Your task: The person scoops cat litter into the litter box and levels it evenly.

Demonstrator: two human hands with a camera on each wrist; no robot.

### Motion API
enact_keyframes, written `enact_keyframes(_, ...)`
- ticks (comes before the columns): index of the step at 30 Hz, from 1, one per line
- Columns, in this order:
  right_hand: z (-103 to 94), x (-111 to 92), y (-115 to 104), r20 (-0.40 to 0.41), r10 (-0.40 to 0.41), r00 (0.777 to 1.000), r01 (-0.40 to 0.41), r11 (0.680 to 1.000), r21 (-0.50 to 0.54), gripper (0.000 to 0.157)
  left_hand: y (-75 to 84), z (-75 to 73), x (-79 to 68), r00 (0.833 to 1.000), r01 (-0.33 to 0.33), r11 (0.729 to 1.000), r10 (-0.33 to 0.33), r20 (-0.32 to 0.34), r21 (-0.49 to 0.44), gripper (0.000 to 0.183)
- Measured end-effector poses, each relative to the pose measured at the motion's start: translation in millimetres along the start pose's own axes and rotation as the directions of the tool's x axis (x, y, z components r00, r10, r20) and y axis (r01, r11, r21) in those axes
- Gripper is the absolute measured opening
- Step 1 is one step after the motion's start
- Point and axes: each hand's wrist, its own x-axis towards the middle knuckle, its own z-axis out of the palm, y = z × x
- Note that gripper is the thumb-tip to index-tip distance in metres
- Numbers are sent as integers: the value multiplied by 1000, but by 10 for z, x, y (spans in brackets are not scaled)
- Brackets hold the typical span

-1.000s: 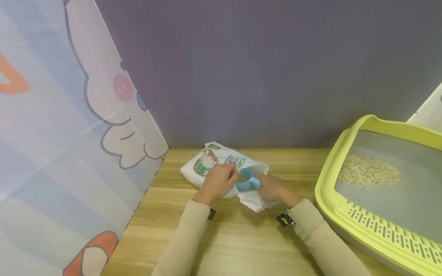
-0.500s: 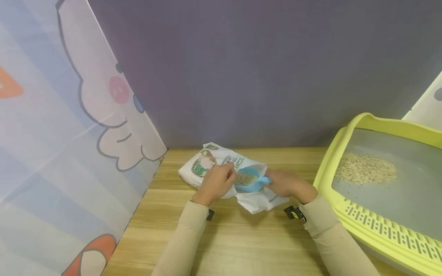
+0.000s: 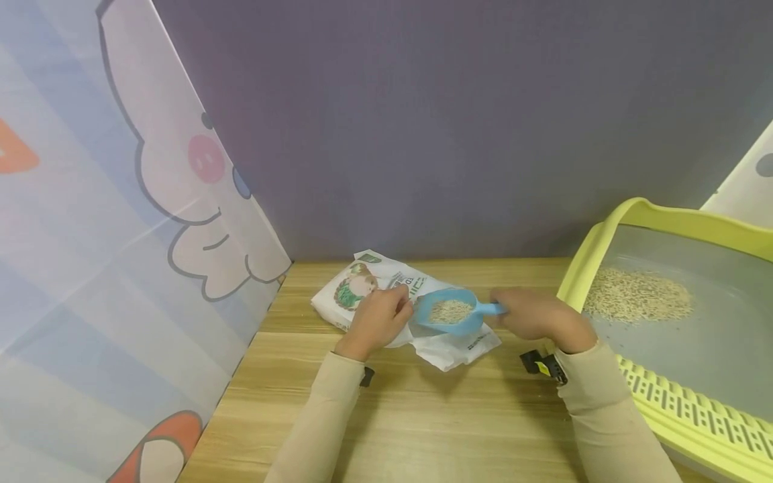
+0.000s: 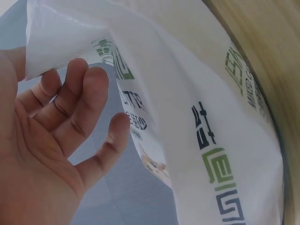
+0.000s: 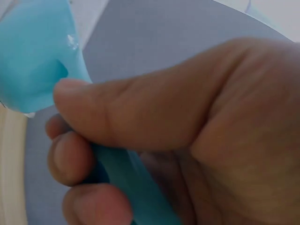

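Note:
My right hand (image 3: 534, 314) grips the handle of a light-blue scoop (image 3: 471, 326), with its thumb along the handle in the right wrist view. Pale litter pellets (image 3: 449, 311) lie in the scoop bowl, held level over the open end of a white litter bag (image 3: 334, 288). The bag lies on its side, with green and dark print. My left hand (image 3: 379, 316) pinches the edge of the bag's mouth; in the left wrist view, its other fingers are loosely bent beside the plastic (image 4: 197, 93).
A yellow-rimmed litter tray (image 3: 580, 272) with a grey base stands at the right, holding a heap of pellets (image 3: 640, 295). Both rest on a wooden table (image 3: 423, 429). A dark wall panel (image 3: 453, 134) rises behind, and a printed cartoon sheet (image 3: 121, 268) stands at the left.
My right hand has drawn the filled scoop out of the bag's mouth, moving right and toward the tray. My left hand has stayed at the bag's edge.

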Motion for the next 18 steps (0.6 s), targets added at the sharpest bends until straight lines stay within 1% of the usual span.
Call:
enact_keyframes(3,-54,-69,38,-17,12,1000,-13,999,-34,13,5,-2,-1,1000,-7,1000,7,-7,4,26)
enact_keyframes(5,-93,-111,62,-26,19,999,-20,999,-33,11,7,-3,-2,1000,-10,1000,10,-9,7,25)
enact_keyframes(8,-149,-182,110,-58,-1,998,-2,999,-43,9,11,-8,-5,1000,-13,1000,13,-8,7,24)
enact_keyframes(18,-300,-386,283,-87,26,996,-24,999,21,6,5,-2,-2,1000,-3,1000,3,8,1,25)
